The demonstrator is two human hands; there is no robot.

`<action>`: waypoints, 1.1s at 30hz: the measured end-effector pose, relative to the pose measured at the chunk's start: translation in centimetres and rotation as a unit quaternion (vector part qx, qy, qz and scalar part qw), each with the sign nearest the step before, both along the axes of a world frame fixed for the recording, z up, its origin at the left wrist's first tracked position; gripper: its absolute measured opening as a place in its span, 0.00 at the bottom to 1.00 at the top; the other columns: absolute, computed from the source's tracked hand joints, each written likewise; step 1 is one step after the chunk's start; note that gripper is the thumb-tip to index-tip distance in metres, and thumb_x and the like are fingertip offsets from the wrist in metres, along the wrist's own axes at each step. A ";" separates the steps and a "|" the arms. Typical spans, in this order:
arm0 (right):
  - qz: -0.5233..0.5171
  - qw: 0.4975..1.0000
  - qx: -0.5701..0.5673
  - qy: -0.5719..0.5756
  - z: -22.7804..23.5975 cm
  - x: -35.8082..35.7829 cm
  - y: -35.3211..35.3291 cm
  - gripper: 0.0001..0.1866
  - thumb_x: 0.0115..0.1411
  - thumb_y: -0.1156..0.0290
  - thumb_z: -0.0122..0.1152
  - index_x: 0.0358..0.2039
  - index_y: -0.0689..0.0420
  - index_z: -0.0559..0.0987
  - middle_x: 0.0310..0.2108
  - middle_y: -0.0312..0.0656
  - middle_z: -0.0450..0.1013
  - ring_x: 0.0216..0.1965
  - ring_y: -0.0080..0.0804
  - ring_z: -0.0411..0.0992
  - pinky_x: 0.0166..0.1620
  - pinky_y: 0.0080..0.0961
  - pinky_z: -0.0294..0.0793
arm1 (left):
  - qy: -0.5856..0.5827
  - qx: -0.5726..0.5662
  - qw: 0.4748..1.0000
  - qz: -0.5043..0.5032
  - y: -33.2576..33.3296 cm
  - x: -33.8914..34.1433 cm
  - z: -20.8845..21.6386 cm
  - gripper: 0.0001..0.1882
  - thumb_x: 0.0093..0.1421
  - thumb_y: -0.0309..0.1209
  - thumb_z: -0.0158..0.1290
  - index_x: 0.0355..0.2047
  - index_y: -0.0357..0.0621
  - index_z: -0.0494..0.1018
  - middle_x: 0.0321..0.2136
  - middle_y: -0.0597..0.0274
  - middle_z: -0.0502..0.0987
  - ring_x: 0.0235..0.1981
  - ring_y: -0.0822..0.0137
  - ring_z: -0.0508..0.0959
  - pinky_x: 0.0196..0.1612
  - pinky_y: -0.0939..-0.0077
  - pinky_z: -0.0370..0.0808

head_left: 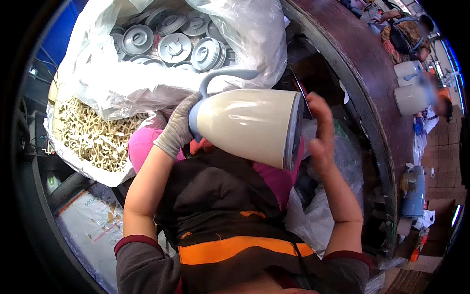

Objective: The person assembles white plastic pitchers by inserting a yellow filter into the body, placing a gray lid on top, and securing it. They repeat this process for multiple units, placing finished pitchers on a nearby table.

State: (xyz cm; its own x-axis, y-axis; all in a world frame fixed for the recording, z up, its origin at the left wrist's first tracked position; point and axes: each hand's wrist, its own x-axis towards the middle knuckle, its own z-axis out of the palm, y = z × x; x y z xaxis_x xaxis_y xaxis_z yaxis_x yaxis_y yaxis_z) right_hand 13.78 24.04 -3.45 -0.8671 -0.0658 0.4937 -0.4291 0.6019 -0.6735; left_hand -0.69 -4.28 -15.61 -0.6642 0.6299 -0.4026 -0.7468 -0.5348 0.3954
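Note:
A cream vacuum jug point(245, 126) with a blue-grey collar and handle lies on its side above my lap. My left hand point(177, 128), in a pale knitted glove, is closed round its collar, below the handle. At the other end, beside the jug's grey base point(293, 131), is my bare right hand point(321, 132), slightly blurred. Its thumb and fingers are spread apart. A thin dark strip point(301, 93) stands between the base and those fingers; I cannot tell whether the hand touches it.
Beyond the jug, a clear plastic bag point(259, 34) holds several round grey lids point(175, 47). Many small beige parts point(95, 139) fill a white sack at left. A curved dark-red table edge point(360, 63) runs along the right; more cream jugs point(410, 99) and a blue jug point(414, 191) stand beyond. Other people are at the far right.

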 end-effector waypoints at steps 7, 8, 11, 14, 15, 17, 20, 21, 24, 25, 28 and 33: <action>-0.069 0.957 -0.266 -0.088 -4.5 -4.1 -2.6 0.41 0.55 0.40 0.45 0.59 0.58 0.56 0.62 0.48 0.49 0.63 0.41 0.48 0.63 0.36 0.45 | 0.006 -0.021 0.998 0.054 1.5 0.3 1.2 0.20 0.59 0.41 0.51 0.44 0.37 0.71 0.33 0.55 0.78 0.31 0.64 0.79 0.34 0.69 0.77; -0.066 0.955 -0.273 -0.099 -4.6 -4.4 -2.4 0.42 0.56 0.39 0.43 0.60 0.59 0.54 0.63 0.48 0.48 0.64 0.41 0.47 0.64 0.36 0.44 | 0.008 -0.018 0.998 0.056 1.8 0.4 1.2 0.20 0.59 0.41 0.51 0.43 0.37 0.71 0.33 0.56 0.78 0.30 0.64 0.79 0.33 0.70 0.77; -0.066 0.958 -0.267 -0.080 -3.4 -4.7 -2.1 0.46 0.57 0.35 0.38 0.63 0.60 0.49 0.65 0.47 0.45 0.66 0.40 0.44 0.65 0.36 0.41 | 0.022 -0.046 0.996 0.070 1.5 1.2 1.8 0.19 0.59 0.42 0.50 0.42 0.38 0.72 0.31 0.57 0.78 0.29 0.66 0.79 0.31 0.71 0.77; -0.103 0.959 -0.258 -0.059 -2.8 -4.2 -2.1 0.40 0.62 0.42 0.39 0.65 0.55 0.47 0.66 0.43 0.45 0.65 0.36 0.45 0.65 0.33 0.43 | 0.056 -0.021 0.997 0.053 0.2 0.3 -0.2 0.19 0.58 0.42 0.51 0.43 0.39 0.71 0.32 0.58 0.78 0.30 0.66 0.79 0.32 0.70 0.77; -0.094 0.953 -0.277 -0.081 -4.0 -3.9 -2.5 0.37 0.63 0.46 0.39 0.65 0.54 0.47 0.65 0.42 0.47 0.65 0.35 0.47 0.65 0.32 0.44 | 0.061 0.007 0.989 0.131 1.9 1.1 0.0 0.19 0.58 0.41 0.52 0.43 0.40 0.70 0.34 0.56 0.77 0.32 0.65 0.78 0.35 0.68 0.77; -0.089 0.940 -0.307 -0.123 -4.8 -3.6 -3.5 0.34 0.64 0.52 0.41 0.65 0.53 0.47 0.64 0.41 0.49 0.64 0.33 0.49 0.64 0.31 0.47 | 0.002 0.010 0.992 0.126 1.8 0.4 -0.3 0.19 0.58 0.39 0.53 0.44 0.39 0.70 0.35 0.55 0.77 0.33 0.63 0.78 0.37 0.67 0.77; -0.080 0.934 -0.302 -0.174 -5.8 -3.4 -2.4 0.44 0.59 0.42 0.45 0.65 0.58 0.46 0.65 0.46 0.46 0.64 0.35 0.47 0.64 0.31 0.44 | -0.020 0.003 0.992 0.124 1.5 0.4 0.1 0.20 0.56 0.39 0.54 0.44 0.38 0.69 0.36 0.53 0.76 0.34 0.61 0.78 0.39 0.65 0.77; -0.079 0.934 -0.316 -0.145 -4.8 -3.1 -2.6 0.30 0.66 0.61 0.40 0.66 0.51 0.46 0.62 0.39 0.53 0.61 0.32 0.54 0.63 0.32 0.52 | -0.016 0.000 0.992 0.125 1.4 0.5 0.3 0.20 0.56 0.38 0.55 0.44 0.38 0.69 0.36 0.53 0.76 0.34 0.60 0.78 0.39 0.64 0.77; -0.063 0.941 -0.304 -0.137 -3.1 -3.0 -2.9 0.35 0.64 0.49 0.39 0.65 0.53 0.47 0.64 0.41 0.49 0.64 0.35 0.50 0.64 0.33 0.49 | -0.020 0.020 0.990 0.135 1.3 0.4 -0.5 0.21 0.55 0.39 0.56 0.44 0.38 0.69 0.35 0.53 0.76 0.33 0.59 0.78 0.39 0.62 0.77; -0.057 0.944 -0.297 -0.134 -2.7 -3.0 -2.9 0.37 0.63 0.45 0.39 0.65 0.53 0.48 0.65 0.42 0.48 0.65 0.36 0.49 0.64 0.33 0.48 | -0.023 0.022 0.990 0.140 1.7 0.6 -0.9 0.21 0.55 0.39 0.56 0.44 0.38 0.69 0.35 0.53 0.76 0.33 0.59 0.78 0.39 0.62 0.77; -0.074 0.933 -0.333 -0.113 -6.5 -2.7 -2.7 0.38 0.62 0.44 0.39 0.65 0.54 0.48 0.65 0.43 0.48 0.65 0.36 0.48 0.64 0.34 0.47 | -0.038 0.027 0.992 0.122 2.2 0.5 -0.3 0.21 0.56 0.40 0.55 0.45 0.39 0.68 0.35 0.53 0.76 0.33 0.60 0.78 0.38 0.63 0.77; -0.126 0.958 -0.255 -0.034 -2.9 -2.5 -1.0 0.33 0.62 0.48 0.42 0.59 0.61 0.59 0.58 0.45 0.59 0.59 0.34 0.57 0.60 0.31 0.53 | 0.050 -0.021 0.993 0.107 1.3 0.7 0.7 0.22 0.56 0.41 0.54 0.45 0.38 0.69 0.36 0.53 0.76 0.34 0.61 0.78 0.40 0.66 0.76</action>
State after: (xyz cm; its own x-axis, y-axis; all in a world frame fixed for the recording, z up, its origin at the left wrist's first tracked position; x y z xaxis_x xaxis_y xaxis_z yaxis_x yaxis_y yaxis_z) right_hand 11.28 23.04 -6.30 -0.8548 0.3847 0.3483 -0.2588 0.2657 -0.9287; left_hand 0.01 -3.02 -14.90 -0.8191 0.4541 -0.3505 -0.5736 -0.6579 0.4880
